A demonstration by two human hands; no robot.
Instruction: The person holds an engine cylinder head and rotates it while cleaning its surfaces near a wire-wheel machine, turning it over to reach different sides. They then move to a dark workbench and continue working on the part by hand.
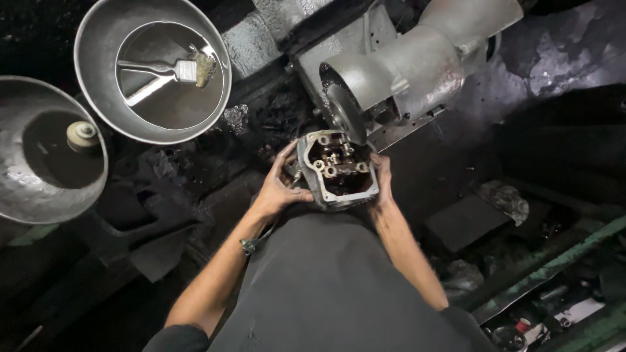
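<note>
The person is holding a cylinder head [338, 170] in both hands, just above their lap and in front of a grey machine [417, 62]. The left hand [279, 184] is gripping the head's left side, thumb lying along the near edge and fingers curled up around the far left corner, clamped on the casting. The right hand [382, 181] is pressing against the head's right side, fingers closed along its wall; only the back of that hand is showing, so the fingertips are hidden.

The head is lying tilted with its open face upward, showing a pale gasket rim and dark oily valve gear inside. Its far edge is sitting just beside, perhaps touching, the round disc [345, 112] at the front of the machine; whether they are in contact I cannot tell. A thin cable [261, 234] is hanging from the head's left side, past the left wrist.

At the far left of the floor, two metal basins are standing side by side. The nearer-centre basin [98, 85] is holding dark liquid and a brush [171, 70] resting in it. The left basin [19, 189] is also holding dark liquid with a small round cap [82, 133] in it. Both are well apart from the hands.

To the right, a dark flat block [464, 221] is lying on the grimy floor, and a green-edged rail [554, 264] is running along the near right corner.
</note>
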